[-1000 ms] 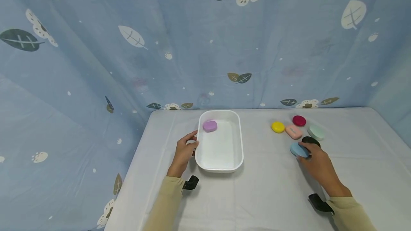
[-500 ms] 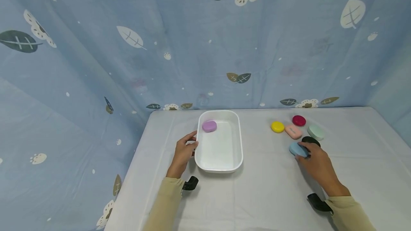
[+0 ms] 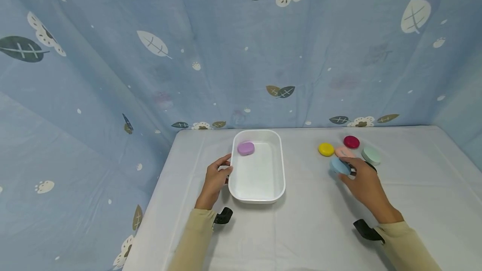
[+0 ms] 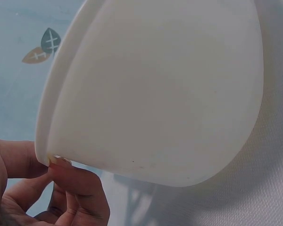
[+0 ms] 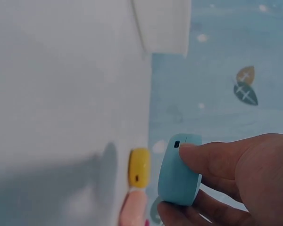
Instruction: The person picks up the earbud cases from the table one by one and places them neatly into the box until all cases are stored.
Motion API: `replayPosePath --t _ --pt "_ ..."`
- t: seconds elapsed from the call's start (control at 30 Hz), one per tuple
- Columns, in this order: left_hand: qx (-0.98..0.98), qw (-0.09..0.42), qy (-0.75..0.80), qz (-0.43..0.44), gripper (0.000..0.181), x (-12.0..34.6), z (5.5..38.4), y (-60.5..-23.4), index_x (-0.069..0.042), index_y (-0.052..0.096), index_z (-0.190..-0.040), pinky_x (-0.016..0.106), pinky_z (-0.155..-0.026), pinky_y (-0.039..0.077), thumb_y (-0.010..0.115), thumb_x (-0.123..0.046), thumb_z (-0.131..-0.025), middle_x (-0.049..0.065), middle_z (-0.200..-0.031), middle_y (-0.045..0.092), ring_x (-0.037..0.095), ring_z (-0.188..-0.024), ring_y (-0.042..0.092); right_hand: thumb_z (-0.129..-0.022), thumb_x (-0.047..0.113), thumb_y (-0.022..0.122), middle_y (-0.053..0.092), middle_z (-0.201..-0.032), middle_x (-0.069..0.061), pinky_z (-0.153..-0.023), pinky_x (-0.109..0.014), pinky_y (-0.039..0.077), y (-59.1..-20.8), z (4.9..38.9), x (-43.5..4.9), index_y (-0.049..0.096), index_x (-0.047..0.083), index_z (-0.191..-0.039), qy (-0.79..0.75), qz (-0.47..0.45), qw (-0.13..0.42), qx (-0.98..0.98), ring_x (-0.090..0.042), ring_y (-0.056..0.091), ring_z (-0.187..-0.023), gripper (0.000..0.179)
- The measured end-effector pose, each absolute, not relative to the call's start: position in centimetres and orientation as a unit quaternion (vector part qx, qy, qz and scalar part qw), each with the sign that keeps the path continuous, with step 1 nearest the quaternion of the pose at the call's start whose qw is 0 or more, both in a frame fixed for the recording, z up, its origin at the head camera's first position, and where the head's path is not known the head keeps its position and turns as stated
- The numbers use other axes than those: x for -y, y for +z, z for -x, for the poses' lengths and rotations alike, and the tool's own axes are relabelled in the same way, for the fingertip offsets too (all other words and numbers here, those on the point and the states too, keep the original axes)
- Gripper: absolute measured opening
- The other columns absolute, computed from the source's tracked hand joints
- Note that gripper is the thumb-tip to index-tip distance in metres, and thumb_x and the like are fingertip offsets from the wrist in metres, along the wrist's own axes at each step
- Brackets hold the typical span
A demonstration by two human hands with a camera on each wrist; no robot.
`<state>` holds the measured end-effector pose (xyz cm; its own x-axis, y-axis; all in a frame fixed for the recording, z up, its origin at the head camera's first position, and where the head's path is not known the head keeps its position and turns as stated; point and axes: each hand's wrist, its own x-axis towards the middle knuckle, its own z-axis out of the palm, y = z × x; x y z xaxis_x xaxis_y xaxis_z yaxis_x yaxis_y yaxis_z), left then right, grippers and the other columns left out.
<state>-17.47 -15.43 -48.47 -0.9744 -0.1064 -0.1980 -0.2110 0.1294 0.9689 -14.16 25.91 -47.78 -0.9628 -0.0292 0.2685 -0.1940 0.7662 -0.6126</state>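
My left hand [image 3: 216, 179] pinches the left rim of a white rectangular tray [image 3: 257, 200]; in the left wrist view, thumb and fingers [image 4: 80, 181] meet at the tray's edge. Inside the tray, near its far left corner, lies a purple rounded piece [image 3: 246, 148]. Over to the right, my right hand [image 3: 363, 185] holds a light blue rounded piece [image 3: 339, 166] between thumb and fingers, raised off the table. Seen from the right wrist, this blue piece [image 5: 179, 172] has a small dark slot near one end. Its exact kind is unclear.
Beyond the right hand lie a yellow round piece [image 3: 326, 149], a pink piece [image 3: 343, 152], a dark red one [image 3: 351, 141] and a pale green one [image 3: 371, 155]. Something black [image 3: 371, 166] is mostly hidden behind the hand. A blue patterned curtain [image 3: 241, 53] borders the white-covered table.
My right hand has lifted the light blue piece and shifted left and slightly farther away, now partly covering the pink piece. The left hand and tray have stayed put.
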Motion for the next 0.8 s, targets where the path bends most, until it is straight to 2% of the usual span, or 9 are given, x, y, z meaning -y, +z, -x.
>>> replayPosePath --t 0.13,0.3,0.8 --pt "-0.751 0.040 0.651 0.105 0.045 15.4 17.5 -48.4 -0.008 0.061 -0.149 0.031 -0.068 0.055 0.059 -0.002 -0.105 0.016 -0.123 0.056 0.026 -0.088 0.061 -0.082 -0.012 0.082 0.060 -0.129 -0.036 -0.089 -0.064 0.054 -46.9 14.8 -25.0 0.058 -0.017 -0.135 0.351 -0.074 0.123 0.925 -0.054 0.062 -0.112 0.058" --pt "-0.750 0.040 0.651 0.108 0.045 15.3 17.5 -48.4 -0.008 0.061 -0.149 0.030 -0.067 0.055 0.059 -0.001 -0.104 0.016 -0.123 0.056 0.026 -0.089 0.062 -0.084 -0.012 0.082 0.061 -0.128 -0.034 -0.090 -0.065 0.055 -46.2 15.5 -23.8 0.061 -0.016 -0.132 0.366 -0.089 0.122 0.918 -0.053 0.063 -0.111 0.053" --pt "-0.748 0.039 0.654 0.107 0.045 15.3 17.4 -48.3 -0.008 0.062 -0.149 0.032 -0.069 0.057 0.060 -0.001 -0.104 0.016 -0.122 0.057 0.025 -0.088 0.063 -0.087 -0.009 0.080 0.061 -0.134 -0.033 -0.095 -0.064 0.055 -43.9 17.4 -19.8 0.061 -0.012 -0.137 0.392 -0.120 0.099 0.907 -0.052 0.062 -0.118 0.053"
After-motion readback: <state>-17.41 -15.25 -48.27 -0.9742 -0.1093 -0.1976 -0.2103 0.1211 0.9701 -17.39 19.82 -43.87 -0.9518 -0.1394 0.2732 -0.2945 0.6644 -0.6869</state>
